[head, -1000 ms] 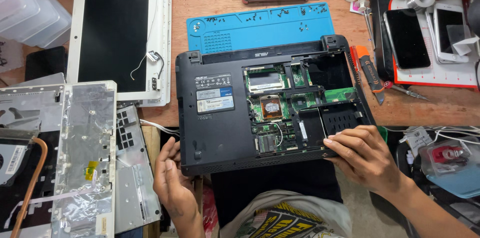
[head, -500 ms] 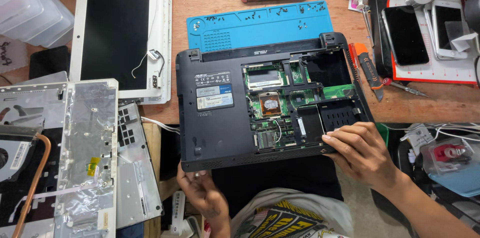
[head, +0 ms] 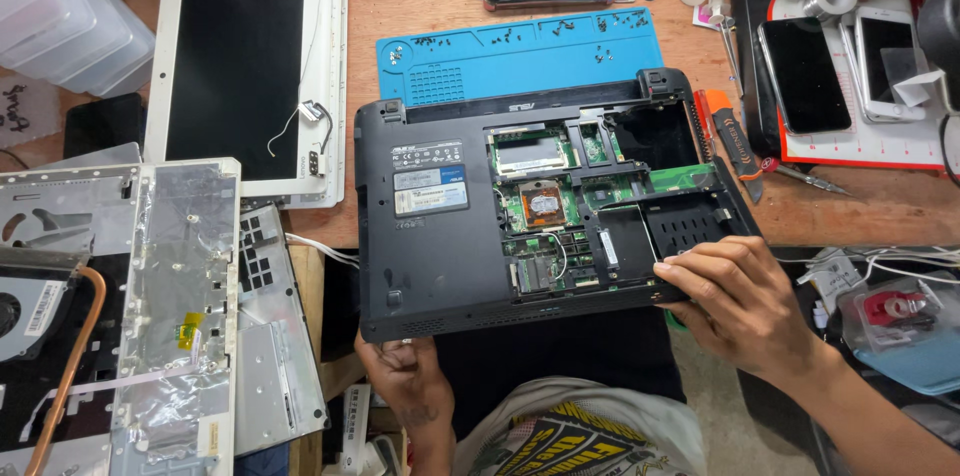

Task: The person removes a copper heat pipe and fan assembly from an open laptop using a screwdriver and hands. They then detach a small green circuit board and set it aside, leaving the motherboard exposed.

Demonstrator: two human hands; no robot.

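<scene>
A black laptop base (head: pixel 440 256) lies upside down at the bench's near edge, its bottom covers off so green circuit boards (head: pixel 560 201) and a copper chip show. My right hand (head: pixel 745 301) grips its near right corner, fingers curled over the open bay. My left hand (head: pixel 400 381) sits under the near left edge, fingers hidden beneath the case, supporting it.
A blue work mat (head: pixel 520 56) with several loose screws lies behind the laptop. A white screen panel (head: pixel 240 76) and silver casing parts (head: pixel 180 306) fill the left. Phones (head: pixel 805 71) on a red-edged mat, an orange-handled tool (head: pixel 725 136) and cables (head: pixel 880 266) crowd the right.
My left hand slid from the laptop's left side down under its near left edge. The right hand stayed on the near right corner.
</scene>
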